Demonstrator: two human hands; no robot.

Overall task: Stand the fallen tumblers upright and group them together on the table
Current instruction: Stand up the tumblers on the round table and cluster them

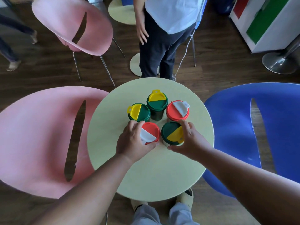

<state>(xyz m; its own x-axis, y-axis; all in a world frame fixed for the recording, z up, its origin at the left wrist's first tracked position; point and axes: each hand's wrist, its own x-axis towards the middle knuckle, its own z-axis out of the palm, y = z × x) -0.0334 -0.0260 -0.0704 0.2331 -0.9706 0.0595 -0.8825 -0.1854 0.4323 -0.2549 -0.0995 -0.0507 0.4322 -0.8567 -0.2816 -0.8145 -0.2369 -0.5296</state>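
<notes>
Several lidded tumblers stand upright in a tight ring on the round pale-green table. My left hand wraps the near red-and-white-lidded tumbler. My right hand wraps the near green-and-yellow-lidded tumbler. Behind them stand a green-and-yellow-lidded tumbler on the left, another at the back, and a red-and-white-lidded tumbler on the right. My hands hide the sides of the two near tumblers.
A pink chair sits close at the table's left and a blue chair at its right. Another pink chair stands farther back. A person stands just beyond the table's far edge. My feet are under the near edge.
</notes>
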